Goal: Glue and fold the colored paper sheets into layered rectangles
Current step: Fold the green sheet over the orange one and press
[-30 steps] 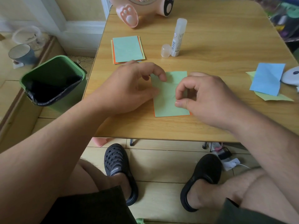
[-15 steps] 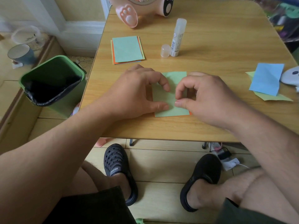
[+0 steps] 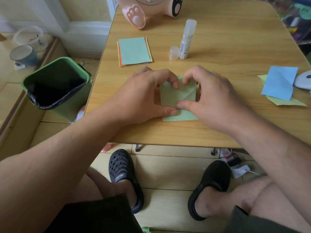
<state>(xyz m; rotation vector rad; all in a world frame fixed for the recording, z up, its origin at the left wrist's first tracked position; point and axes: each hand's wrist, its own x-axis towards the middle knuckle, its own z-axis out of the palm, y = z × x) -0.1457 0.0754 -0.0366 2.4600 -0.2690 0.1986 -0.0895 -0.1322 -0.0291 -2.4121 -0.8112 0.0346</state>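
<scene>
A light green sheet [image 3: 178, 98] with an orange sheet under it lies near the table's front edge. A diagonal crease runs across its right part. My left hand [image 3: 144, 96] presses its left side, thumb on the lower part and forefinger at the top. My right hand [image 3: 212, 96] holds the right side, thumb tip touching my left thumb. Both hands cover the sheet's side edges. A stack of coloured sheets [image 3: 133, 51], green on top, lies behind to the left. An uncapped glue stick [image 3: 187, 39] stands beside its cap [image 3: 173, 52].
A blue creased sheet [image 3: 280, 82] lies over a yellow-green one at the right edge, beside a white object [image 3: 303, 80]. A pink paw-footed toy [image 3: 148, 9] stands at the back. A green bin [image 3: 57, 84] sits left of the wooden table [image 3: 235, 52].
My left hand has slid right onto the green sheet. Both thumbs have come together at its lower middle, and the right hand's fingers have moved up to the top edge.
</scene>
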